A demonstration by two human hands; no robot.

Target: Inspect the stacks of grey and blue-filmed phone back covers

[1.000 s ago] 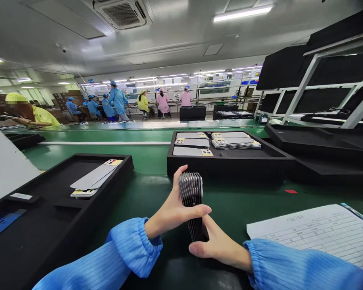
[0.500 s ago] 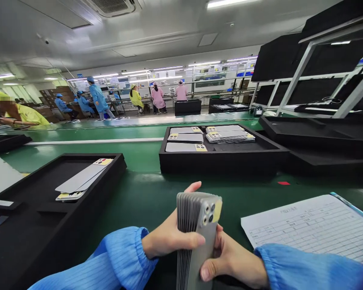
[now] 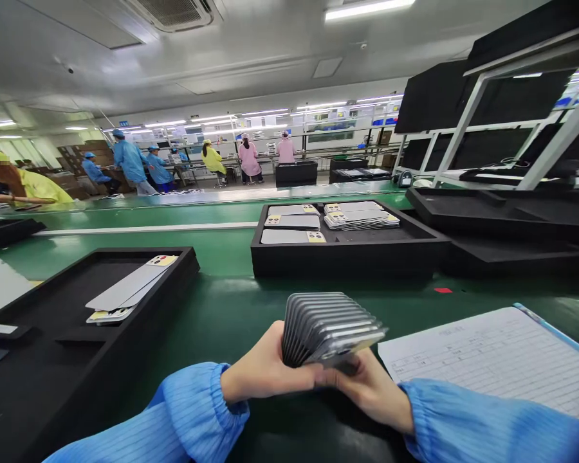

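A fanned stack of grey phone back covers (image 3: 329, 325) is held above the green bench, tilted so that its rounded end edges face up. My left hand (image 3: 273, 363) is closed round the left side of the stack, thumb across the near face. At the lower right my right hand (image 3: 367, 386) grips the same stack, its thumb meeting the left thumb. The camera corner of the front cover is smeared by motion. In the black foam tray (image 3: 188, 263) to the left lie several more phone covers (image 3: 130, 286) with yellow camera corners.
Beyond my hands stands another black foam tray (image 3: 347, 257) with piles of phone covers (image 3: 361, 215). A printed form (image 3: 492, 354) lies at the right, near a small red tag (image 3: 442, 290). Stacked trays (image 3: 521, 238) and a metal rack (image 3: 463, 128) are at the right. A co-worker in yellow (image 3: 38, 186) leans in at far left.
The stack has tipped from upright to tilted, its top edges now fanned toward me. My hands have turned with it, and the thumbs have come together.
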